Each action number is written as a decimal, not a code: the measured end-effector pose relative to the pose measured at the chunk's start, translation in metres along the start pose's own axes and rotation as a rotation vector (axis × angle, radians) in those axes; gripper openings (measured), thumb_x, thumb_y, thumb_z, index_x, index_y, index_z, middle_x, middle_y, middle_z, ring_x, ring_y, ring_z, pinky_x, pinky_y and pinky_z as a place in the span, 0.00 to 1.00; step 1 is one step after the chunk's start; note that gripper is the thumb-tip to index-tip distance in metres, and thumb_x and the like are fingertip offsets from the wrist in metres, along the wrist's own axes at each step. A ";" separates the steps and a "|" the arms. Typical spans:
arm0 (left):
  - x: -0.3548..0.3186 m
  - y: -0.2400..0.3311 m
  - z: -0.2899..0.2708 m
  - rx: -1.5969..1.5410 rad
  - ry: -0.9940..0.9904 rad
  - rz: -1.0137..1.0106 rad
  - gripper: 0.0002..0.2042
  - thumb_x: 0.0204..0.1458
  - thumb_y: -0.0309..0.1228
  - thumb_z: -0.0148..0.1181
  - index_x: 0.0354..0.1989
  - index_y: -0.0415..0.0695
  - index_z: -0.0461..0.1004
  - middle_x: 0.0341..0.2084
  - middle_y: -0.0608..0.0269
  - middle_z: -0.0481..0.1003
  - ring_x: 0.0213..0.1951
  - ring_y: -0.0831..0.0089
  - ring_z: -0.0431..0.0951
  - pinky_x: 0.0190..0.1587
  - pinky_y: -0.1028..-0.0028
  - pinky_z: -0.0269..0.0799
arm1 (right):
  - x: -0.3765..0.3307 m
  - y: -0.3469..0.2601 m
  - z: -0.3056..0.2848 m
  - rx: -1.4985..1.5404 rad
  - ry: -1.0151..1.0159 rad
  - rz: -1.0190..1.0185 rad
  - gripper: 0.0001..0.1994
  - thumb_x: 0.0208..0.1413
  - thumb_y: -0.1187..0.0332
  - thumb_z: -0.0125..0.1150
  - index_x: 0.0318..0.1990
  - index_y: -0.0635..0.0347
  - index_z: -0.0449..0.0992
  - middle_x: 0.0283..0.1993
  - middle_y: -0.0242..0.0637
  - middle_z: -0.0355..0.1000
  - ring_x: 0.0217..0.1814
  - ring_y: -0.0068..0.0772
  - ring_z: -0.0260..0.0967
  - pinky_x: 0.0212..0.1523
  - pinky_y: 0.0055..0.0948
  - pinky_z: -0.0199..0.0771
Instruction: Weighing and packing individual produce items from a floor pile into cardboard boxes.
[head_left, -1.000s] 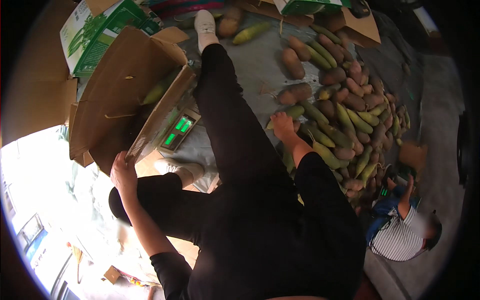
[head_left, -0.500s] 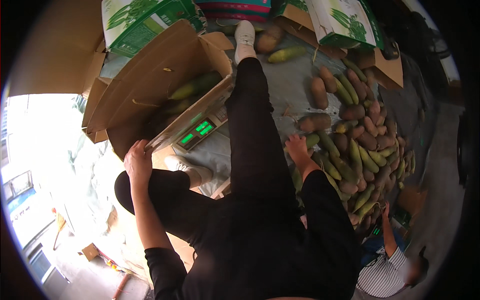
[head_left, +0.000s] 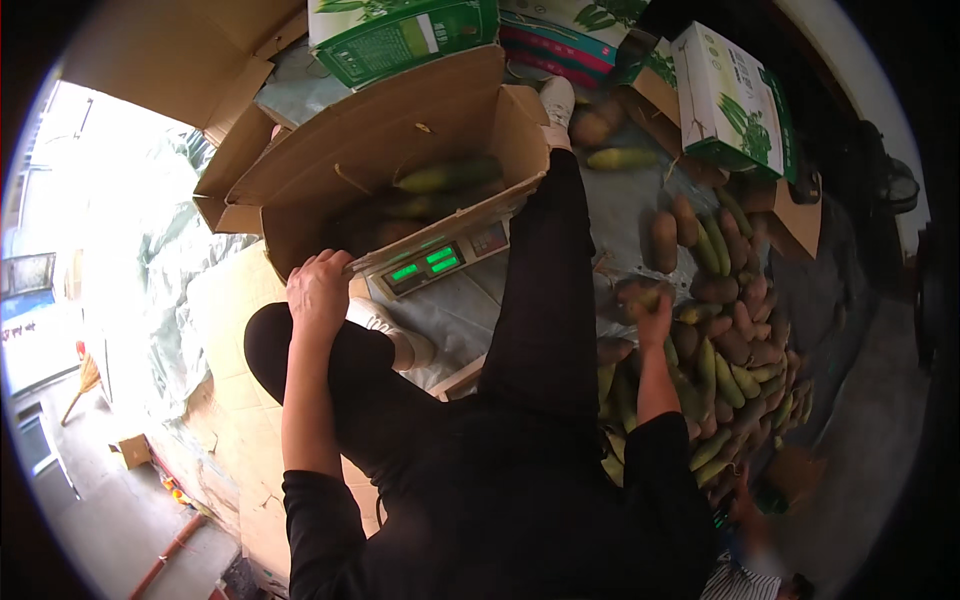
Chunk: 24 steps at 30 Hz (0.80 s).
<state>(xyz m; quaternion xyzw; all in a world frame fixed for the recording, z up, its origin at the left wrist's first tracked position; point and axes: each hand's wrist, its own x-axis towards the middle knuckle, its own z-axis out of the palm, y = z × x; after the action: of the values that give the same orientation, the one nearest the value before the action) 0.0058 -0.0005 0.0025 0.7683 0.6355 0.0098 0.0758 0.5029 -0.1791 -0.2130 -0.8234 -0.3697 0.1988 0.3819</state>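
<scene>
My left hand (head_left: 318,290) has its fingers closed over the near edge of an open cardboard carton (head_left: 480,208). Inside the carton lie a few long green radishes (head_left: 450,176), partly in shadow. The carton rests on a scale with a lit green display (head_left: 422,268). To the right, my right hand (head_left: 652,312) is closed round a muddy brown and green radish (head_left: 636,293), slightly blurred, at the near-left side of a large heap of radishes (head_left: 735,385). Some of that radish is hidden by my fingers.
Green and white printed cartons (head_left: 735,100) stand at the back. A single green radish (head_left: 622,159) lies near my outstretched foot (head_left: 557,100). My other shoe (head_left: 375,318) is beside the scale. Another person in a striped top (head_left: 742,582) is at the lower right.
The view has shifted, so the carton and scale appear farther right. My right hand has gone from reaching at the heap to gripping a radish. My left hand stays on the carton's edge.
</scene>
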 end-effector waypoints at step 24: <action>-0.006 -0.002 -0.001 0.006 0.057 0.056 0.05 0.43 0.27 0.54 0.28 0.48 0.75 0.24 0.65 0.72 0.34 0.65 0.74 0.36 0.65 0.66 | 0.013 -0.391 0.092 0.987 -0.631 -0.252 0.28 0.49 0.75 0.60 0.57 0.63 0.56 0.52 0.41 0.63 0.55 0.31 0.61 0.50 0.29 0.67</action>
<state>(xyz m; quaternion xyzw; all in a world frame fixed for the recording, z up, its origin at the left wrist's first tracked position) 0.0023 -0.0058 0.0035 0.7853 0.6158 0.0322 0.0552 0.2760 0.0452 0.0319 -0.3997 -0.4238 0.5352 0.6117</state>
